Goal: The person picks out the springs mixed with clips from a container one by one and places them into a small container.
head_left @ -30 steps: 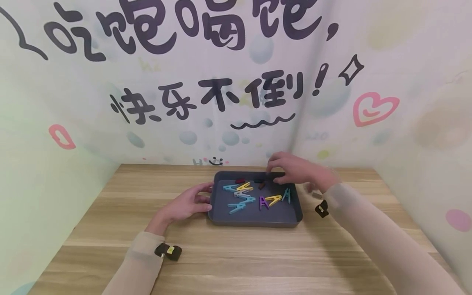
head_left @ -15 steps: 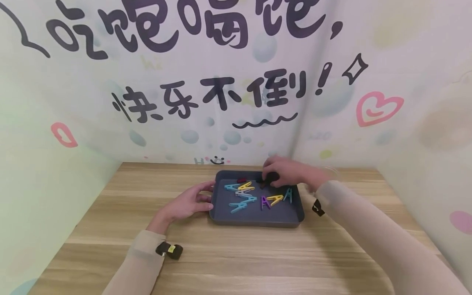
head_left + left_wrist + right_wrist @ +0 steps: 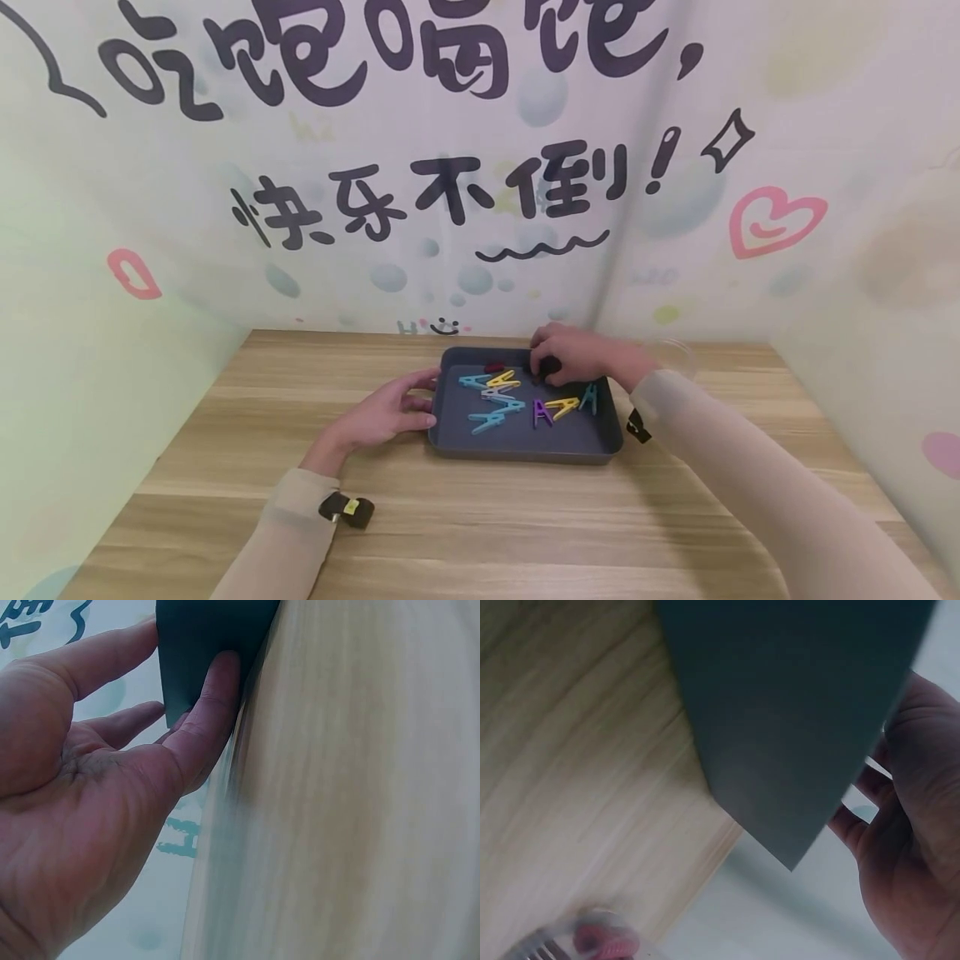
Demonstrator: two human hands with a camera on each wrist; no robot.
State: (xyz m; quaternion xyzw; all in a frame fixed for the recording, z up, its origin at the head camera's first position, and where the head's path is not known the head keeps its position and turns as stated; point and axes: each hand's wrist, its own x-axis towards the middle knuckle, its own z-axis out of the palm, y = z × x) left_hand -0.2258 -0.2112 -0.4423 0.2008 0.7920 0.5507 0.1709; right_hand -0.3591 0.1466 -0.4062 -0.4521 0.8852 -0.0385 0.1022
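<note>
Clothes pegs of coloured plastic, blue [image 3: 486, 421], yellow [image 3: 501, 380] and purple [image 3: 538, 411] among them, lie scattered on the floor of a dark grey rectangular plastic tray [image 3: 525, 452] that sits flat on the pale wood-grain worktop [image 3: 480, 525], towards its far edge and near the corner of the printed walls.

At the tray's left wall rests the left hand [image 3: 378, 414]: its fingers [image 3: 214, 705] are nearly straight and relaxed, their tips laid against the tray's outer side and rim, and they grip nothing. The left wrist view shows the thumb pressed along the dark wall, with the other fingers spread behind it.

Over the tray's far right corner hangs the right hand [image 3: 573, 356], fingers curled down round a small dark object [image 3: 550, 365]; it looks pinched between the fingertips, though what it is cannot be told. The right wrist view shows only the tray's grey outside and part of the palm [image 3: 915, 847], so it does not make the hold any clearer.

Just beside the far right of the tray, behind the right forearm, stands a clear round container [image 3: 675, 354] on the worktop; the right wrist view catches something pink inside it [image 3: 604, 941], blurred.
</note>
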